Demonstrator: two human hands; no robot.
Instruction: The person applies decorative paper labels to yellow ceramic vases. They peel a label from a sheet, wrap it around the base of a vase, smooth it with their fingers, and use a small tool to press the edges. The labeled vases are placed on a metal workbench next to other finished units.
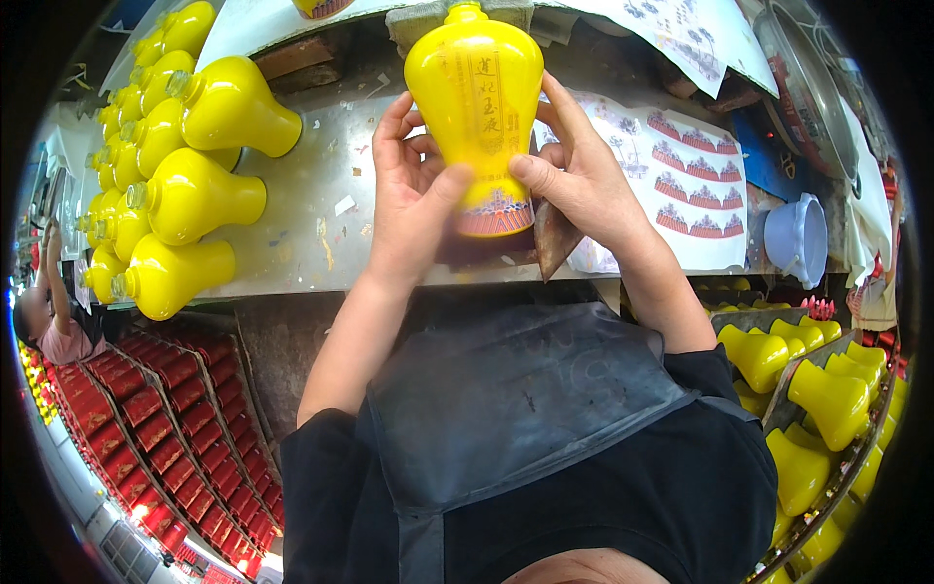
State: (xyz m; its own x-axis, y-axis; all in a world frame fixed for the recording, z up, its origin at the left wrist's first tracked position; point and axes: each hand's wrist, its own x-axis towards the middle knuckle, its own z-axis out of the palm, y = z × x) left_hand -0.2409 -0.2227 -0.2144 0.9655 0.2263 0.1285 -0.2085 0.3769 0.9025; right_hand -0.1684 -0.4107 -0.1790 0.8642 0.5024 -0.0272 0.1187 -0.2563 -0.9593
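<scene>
A glossy yellow bottle (474, 88) stands between my two hands at the far middle of the metal table (321, 209). Dark lettering runs down its front, and a patterned orange, blue and purple band (496, 212) circles the lower end. My left hand (409, 185) wraps the bottle's left side, its thumb pressed to the lower part. On the opposite side my right hand (582, 170) holds it, thumb on the front. Below the right hand lies a brown pointed piece (556, 241). Beside that hand is a white sheet of crown-like red and blue decals (696, 175).
Several yellow bottles (199, 195) lie stacked at the table's left. A lavender bucket (796, 240) and a large metal basin (803, 88) stand at the right. Crates of yellow bottles (827, 399) fill the lower right; red items (165, 419) stand in rows lower left. Another person (68, 331) is far left.
</scene>
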